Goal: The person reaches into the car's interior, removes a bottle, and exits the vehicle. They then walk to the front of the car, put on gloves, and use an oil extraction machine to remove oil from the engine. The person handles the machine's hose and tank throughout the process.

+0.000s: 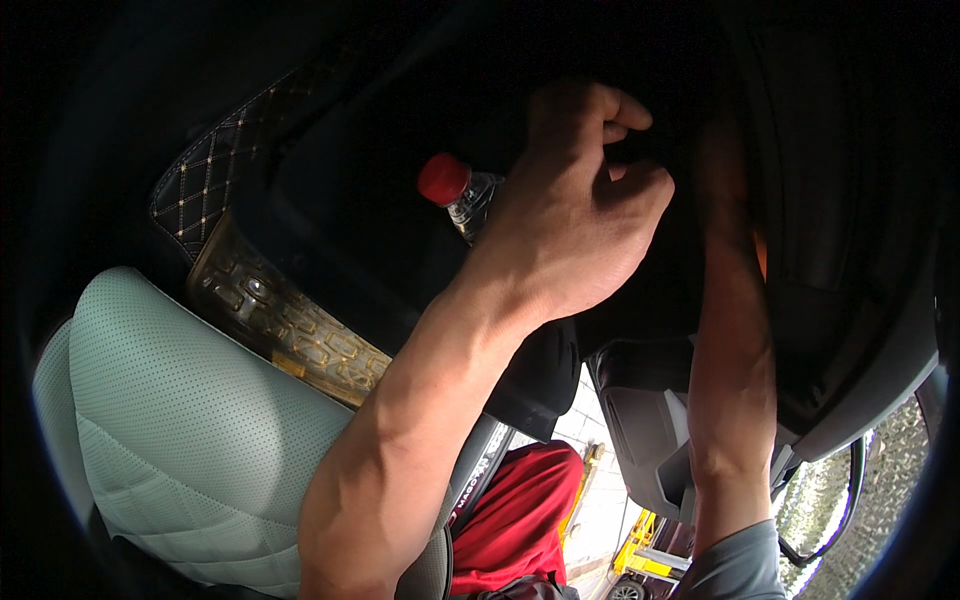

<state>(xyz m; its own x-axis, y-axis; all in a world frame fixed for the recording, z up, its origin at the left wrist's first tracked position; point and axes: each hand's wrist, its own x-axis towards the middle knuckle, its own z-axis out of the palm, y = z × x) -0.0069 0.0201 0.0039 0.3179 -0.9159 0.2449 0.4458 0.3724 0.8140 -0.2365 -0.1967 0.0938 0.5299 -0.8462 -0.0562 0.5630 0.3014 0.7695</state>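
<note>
My left hand (590,200) is raised in the dark footwell, its fingers curled in and the thumb bent near them. Whatever it holds, if anything, is hidden by the fingers and the shadow. Behind its wrist, a clear plastic bottle (467,207) shows its red cap (443,180) and neck; the rest is covered by my left arm. Farther right, my right hand (722,150) reaches up into deep shadow beside a dark panel. Its fingers cannot be made out. A small orange strip (761,252) glows next to that forearm.
A pale green perforated car seat (190,400) fills the left. Beyond it lie a patterned brown floor mat (300,335) and a black quilted panel (205,170). An open car door (640,430) stands at lower right, above yellow metal equipment (640,550). Red trousers (515,520) show below.
</note>
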